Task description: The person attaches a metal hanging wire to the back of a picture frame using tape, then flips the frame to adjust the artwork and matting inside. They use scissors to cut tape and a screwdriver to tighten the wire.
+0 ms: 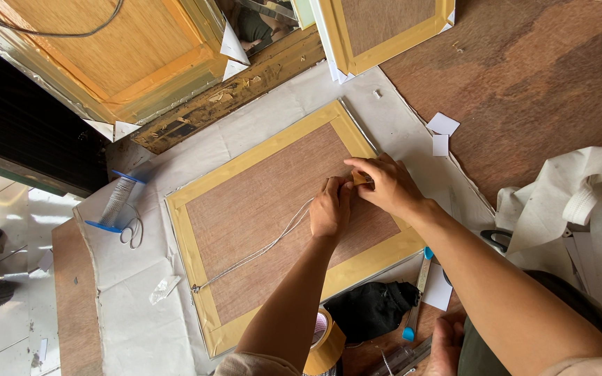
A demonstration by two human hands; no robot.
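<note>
So, going left to right: a wire spool (118,202) sits well off to the left of the hands. A thin wire (259,249) runs across the taped frame back (245,209) up into the left hand (330,209), which is closed on its end. Touching it, the right hand (384,184) pinches a bit of yellow tape (361,179) at the frame's right edge.
</note>
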